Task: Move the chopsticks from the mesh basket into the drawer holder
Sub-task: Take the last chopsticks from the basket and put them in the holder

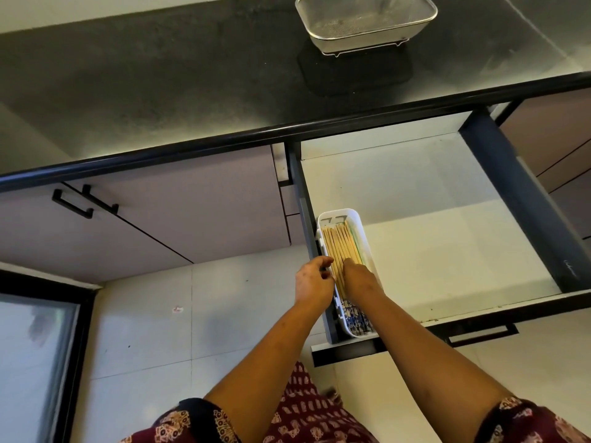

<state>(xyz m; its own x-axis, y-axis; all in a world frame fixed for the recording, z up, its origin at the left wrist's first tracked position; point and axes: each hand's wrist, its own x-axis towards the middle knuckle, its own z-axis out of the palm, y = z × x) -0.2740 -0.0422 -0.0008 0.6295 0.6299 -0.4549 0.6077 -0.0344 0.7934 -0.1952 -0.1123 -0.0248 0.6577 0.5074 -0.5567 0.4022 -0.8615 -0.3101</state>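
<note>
Several pale wooden chopsticks with blue-patterned ends lie lengthwise in the white plastic holder, which sits at the left side of the open drawer. My left hand curls around the holder's left rim. My right hand rests fingers-down on the chopsticks in the holder. The mesh basket stands on the dark counter at the far top; I see no chopsticks in it.
The dark stone counter runs across the top with a black edge. A closed cabinet door with a black handle is at the left. The drawer's front panel and handle jut toward me. Pale floor tiles lie below.
</note>
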